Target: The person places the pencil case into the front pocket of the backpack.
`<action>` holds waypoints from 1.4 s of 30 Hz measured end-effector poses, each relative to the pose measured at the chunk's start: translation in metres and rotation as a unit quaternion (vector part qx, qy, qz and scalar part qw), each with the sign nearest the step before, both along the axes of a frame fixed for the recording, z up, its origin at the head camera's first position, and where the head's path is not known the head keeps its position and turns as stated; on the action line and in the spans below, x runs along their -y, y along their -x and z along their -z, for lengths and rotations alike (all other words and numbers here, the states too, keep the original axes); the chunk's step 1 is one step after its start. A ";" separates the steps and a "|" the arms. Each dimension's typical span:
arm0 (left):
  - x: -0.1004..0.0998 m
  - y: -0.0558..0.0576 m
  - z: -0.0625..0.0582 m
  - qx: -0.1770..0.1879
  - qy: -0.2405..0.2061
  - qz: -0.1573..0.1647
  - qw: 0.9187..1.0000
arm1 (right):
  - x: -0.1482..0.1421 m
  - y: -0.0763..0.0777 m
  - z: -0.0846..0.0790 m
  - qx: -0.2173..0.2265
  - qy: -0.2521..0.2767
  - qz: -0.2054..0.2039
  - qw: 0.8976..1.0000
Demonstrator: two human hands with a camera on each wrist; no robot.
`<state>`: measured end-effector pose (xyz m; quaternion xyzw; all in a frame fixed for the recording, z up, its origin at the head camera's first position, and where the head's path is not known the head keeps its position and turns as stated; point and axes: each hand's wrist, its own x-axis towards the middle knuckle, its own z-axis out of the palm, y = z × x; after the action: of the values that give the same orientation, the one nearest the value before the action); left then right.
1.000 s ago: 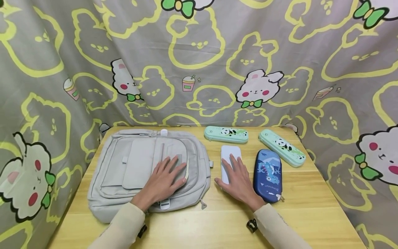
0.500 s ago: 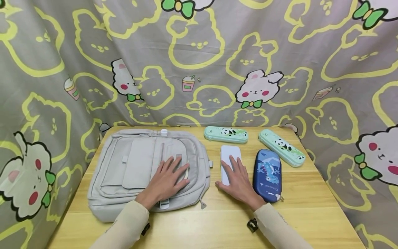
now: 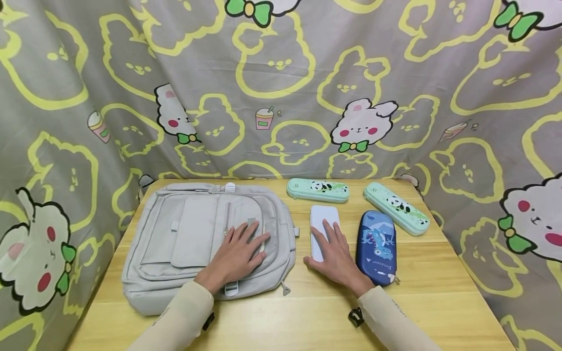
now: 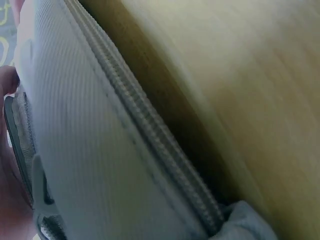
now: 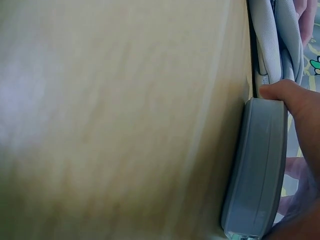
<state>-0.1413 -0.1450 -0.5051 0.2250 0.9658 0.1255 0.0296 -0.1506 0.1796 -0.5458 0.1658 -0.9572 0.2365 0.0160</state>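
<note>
My left hand (image 3: 237, 253) rests with spread fingers on a pale grey backpack (image 3: 195, 231) that lies flat at the left of the table. In the left wrist view, the backpack's ribbed side (image 4: 95, 130) and its long zipper fill much of the picture. Over a slim white case (image 3: 324, 213), my right hand (image 3: 337, 256) lies palm down, its fingers spread and its thumb out to the left. The right wrist view has the case's edge (image 5: 257, 165) close up, with the thumb (image 5: 285, 92) at its near corner.
A navy dinosaur pencil case (image 3: 376, 248) lies just right of my right hand. Two mint panda pencil cases (image 3: 318, 190) are farther back, the right one (image 3: 397, 208) slanted. A patterned curtain (image 3: 281, 87) surrounds the wooden table (image 3: 281, 324).
My left hand has slid slightly to the right across the backpack. The right hand stays on the white case. The head view has shifted a little.
</note>
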 end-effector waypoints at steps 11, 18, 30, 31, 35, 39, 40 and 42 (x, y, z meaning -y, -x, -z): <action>0.003 0.008 -0.025 0.032 -0.003 0.018 0.999 | 0.000 0.000 -0.001 0.001 0.000 0.001 1.000; 0.004 0.017 -0.041 0.068 0.015 0.021 0.997 | 0.000 0.001 -0.002 0.001 -0.001 0.002 1.000; 0.006 0.023 -0.054 0.111 0.022 0.014 0.994 | 0.002 0.000 0.000 0.003 -0.008 0.003 1.000; 0.007 0.023 -0.055 0.110 0.022 0.014 0.994 | 0.002 0.000 0.000 0.002 -0.007 0.003 1.000; 0.011 0.024 -0.058 0.104 0.021 0.012 0.994 | 0.002 0.000 0.000 -0.005 -0.003 0.002 1.000; 0.014 0.025 -0.059 0.100 0.016 0.019 0.995 | 0.002 -0.001 0.001 -0.013 -0.003 0.001 1.000; 0.015 0.025 -0.060 0.096 0.014 0.025 0.995 | 0.002 -0.001 0.001 -0.013 -0.004 0.002 1.000; 0.016 0.026 -0.061 0.090 0.013 0.041 0.995 | 0.001 -0.001 0.001 -0.011 -0.004 0.001 1.000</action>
<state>-0.1678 -0.1613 -0.4444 0.2518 0.9507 0.1313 0.1245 -0.1498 0.1781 -0.5465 0.1671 -0.9582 0.2307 0.0263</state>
